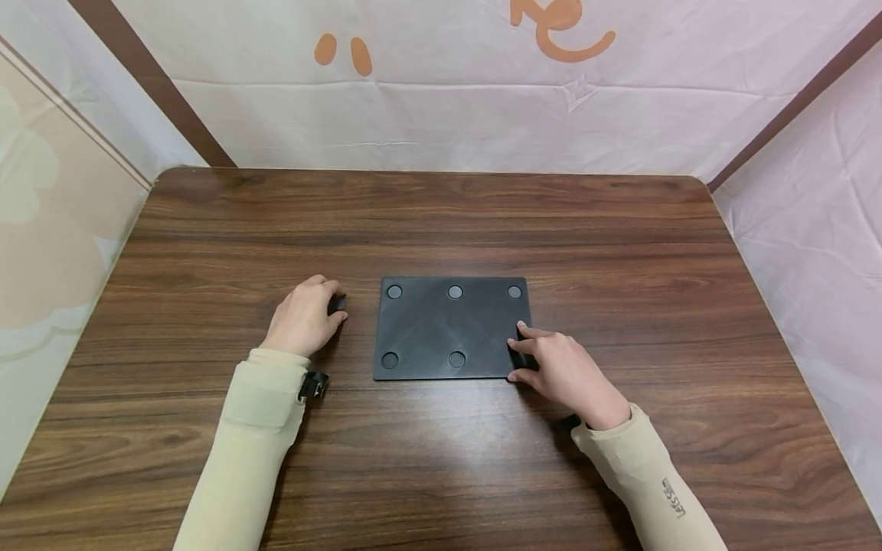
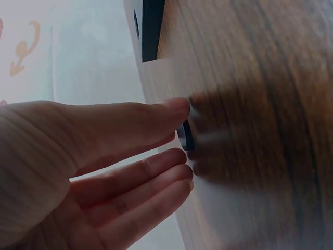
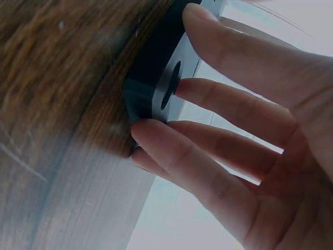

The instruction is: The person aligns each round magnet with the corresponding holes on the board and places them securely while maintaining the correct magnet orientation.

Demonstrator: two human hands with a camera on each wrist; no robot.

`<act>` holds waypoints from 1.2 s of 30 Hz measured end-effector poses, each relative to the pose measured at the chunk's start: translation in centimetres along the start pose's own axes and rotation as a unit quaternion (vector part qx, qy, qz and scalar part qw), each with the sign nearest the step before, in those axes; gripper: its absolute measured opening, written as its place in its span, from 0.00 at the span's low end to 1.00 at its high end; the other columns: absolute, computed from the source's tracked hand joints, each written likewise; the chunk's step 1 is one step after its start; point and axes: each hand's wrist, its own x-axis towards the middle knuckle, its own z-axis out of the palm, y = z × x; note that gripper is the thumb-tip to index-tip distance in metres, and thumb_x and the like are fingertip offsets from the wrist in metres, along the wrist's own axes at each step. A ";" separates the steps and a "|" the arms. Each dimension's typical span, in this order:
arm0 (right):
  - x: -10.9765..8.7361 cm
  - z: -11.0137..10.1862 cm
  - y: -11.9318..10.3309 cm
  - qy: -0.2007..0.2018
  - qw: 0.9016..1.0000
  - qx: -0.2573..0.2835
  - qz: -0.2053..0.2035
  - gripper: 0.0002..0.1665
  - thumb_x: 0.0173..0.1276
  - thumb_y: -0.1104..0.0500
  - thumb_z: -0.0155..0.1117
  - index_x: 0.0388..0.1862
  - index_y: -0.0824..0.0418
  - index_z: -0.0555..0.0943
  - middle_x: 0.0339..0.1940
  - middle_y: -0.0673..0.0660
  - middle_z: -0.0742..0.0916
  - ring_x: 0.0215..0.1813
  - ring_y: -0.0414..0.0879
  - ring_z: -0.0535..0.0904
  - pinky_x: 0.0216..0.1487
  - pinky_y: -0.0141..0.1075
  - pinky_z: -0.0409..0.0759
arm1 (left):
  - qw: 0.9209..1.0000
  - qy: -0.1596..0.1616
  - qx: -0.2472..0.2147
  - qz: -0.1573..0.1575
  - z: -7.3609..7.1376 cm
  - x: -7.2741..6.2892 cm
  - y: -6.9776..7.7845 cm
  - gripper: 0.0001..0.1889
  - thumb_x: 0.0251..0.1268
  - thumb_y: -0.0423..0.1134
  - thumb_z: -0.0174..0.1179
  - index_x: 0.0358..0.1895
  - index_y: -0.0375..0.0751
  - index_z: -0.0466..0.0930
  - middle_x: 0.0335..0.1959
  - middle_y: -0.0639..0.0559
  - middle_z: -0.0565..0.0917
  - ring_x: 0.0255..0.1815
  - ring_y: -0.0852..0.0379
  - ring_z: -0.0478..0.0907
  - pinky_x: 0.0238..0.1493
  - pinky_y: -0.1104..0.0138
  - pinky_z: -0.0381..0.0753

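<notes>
Small black disc (image 2: 186, 137), pinched by left hand (image 1: 301, 315) at wooden tabletop (image 1: 448, 229), left of and apart from black recessed plate (image 1: 423, 325), with its long axis left-to-right. Nearer to plate: right hand (image 1: 566, 371), spread fingers touching near right corner.

The left grip (image 1: 306, 316) covers much of a small dark piece (image 2: 184, 136), so its full shape cannot be told. The right grip (image 1: 561, 369) hides the near right corner of the black plate (image 1: 434, 321) from the head view, and both wrist views cut the plate off at the top. The lettering on the right sleeve (image 1: 641, 467) is too small to read surely.
</notes>
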 end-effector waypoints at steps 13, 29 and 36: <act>0.1 0.0 0.1 0.000 1.000 0.002 0.001 0.28 0.54 0.56 0.76 0.52 0.67 0.83 0.60 0.70 0.79 0.53 0.60 0.82 0.49 0.49 0.82 | 1.000 0.019 0.007 -0.017 0.3 0.2 0.2 0.11 0.63 0.31 0.61 0.48 0.31 0.82 0.46 0.36 0.80 0.46 0.36 0.79 0.46 0.45 0.79; 0.0 0.0 0.0 -0.004 1.000 0.003 0.006 0.28 0.54 0.55 0.76 0.53 0.66 0.83 0.61 0.69 0.79 0.55 0.60 0.81 0.50 0.49 0.82 | 0.998 0.052 0.000 -0.022 0.6 0.3 0.4 0.07 0.63 0.30 0.60 0.41 0.31 0.84 0.39 0.39 0.81 0.38 0.40 0.80 0.38 0.48 0.80; -0.1 0.0 0.1 -0.006 1.000 0.002 0.009 0.28 0.54 0.56 0.75 0.53 0.66 0.83 0.61 0.69 0.78 0.55 0.60 0.81 0.50 0.49 0.82 | 0.998 0.065 -0.010 -0.016 0.8 0.2 0.3 0.04 0.60 0.29 0.60 0.35 0.32 0.84 0.35 0.39 0.82 0.31 0.43 0.79 0.32 0.50 0.79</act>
